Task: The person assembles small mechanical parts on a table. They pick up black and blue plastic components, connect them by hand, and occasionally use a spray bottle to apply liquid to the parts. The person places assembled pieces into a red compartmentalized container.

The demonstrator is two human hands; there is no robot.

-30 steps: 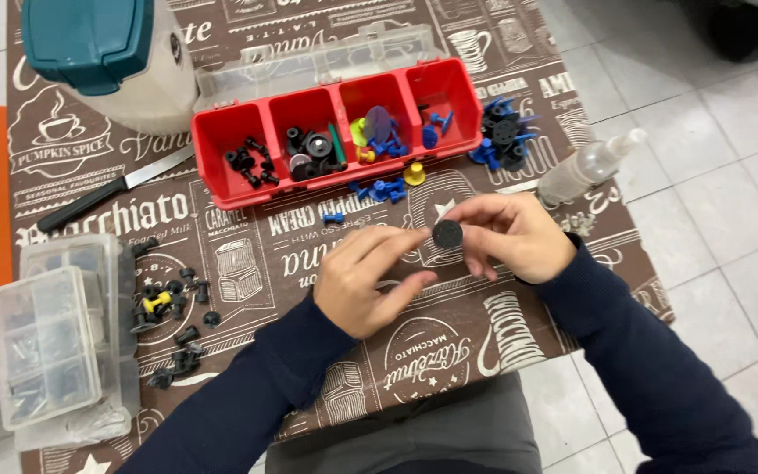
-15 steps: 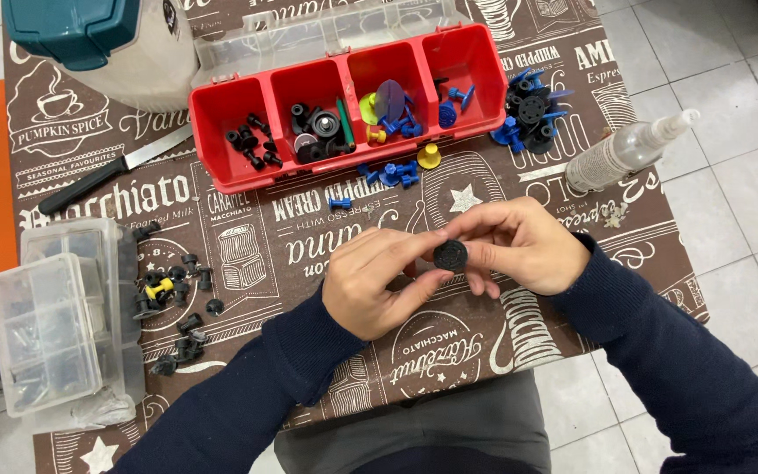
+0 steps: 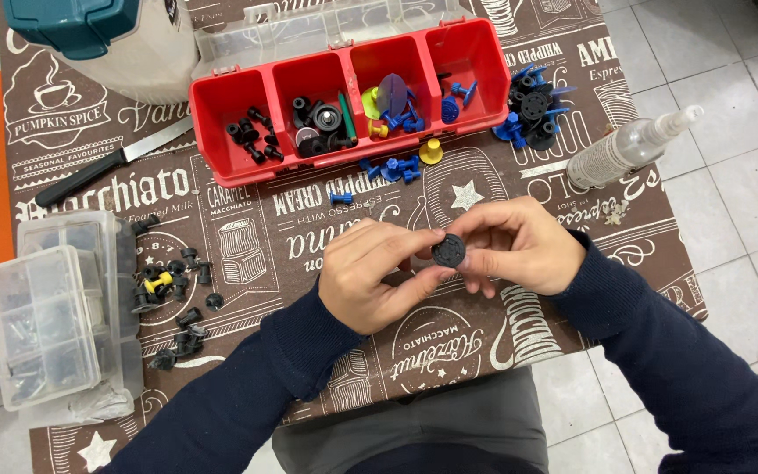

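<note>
Both my hands meet over the middle of the brown printed tablecloth [image 3: 247, 219]. A small round black disc [image 3: 448, 250] with a ribbed face is pinched between the fingertips of my left hand [image 3: 375, 274] and my right hand [image 3: 519, 246]. The disc faces up towards the camera. Behind my hands stands a red organiser tray [image 3: 221, 123] with several compartments of small black, blue and yellow plastic parts.
A clear spray bottle [image 3: 629, 147] lies at the right. Loose blue and black parts [image 3: 528, 110] sit beside the tray, black parts [image 3: 173, 294] at the left near clear plastic boxes [image 3: 54, 320]. A knife [image 3: 107, 162] and a teal-lidded container [image 3: 107, 35] are at the back left.
My hands with the disc have shifted slightly; the camera view has drifted, so the table appears lower and more to the right. The disc now faces the camera more squarely.
</note>
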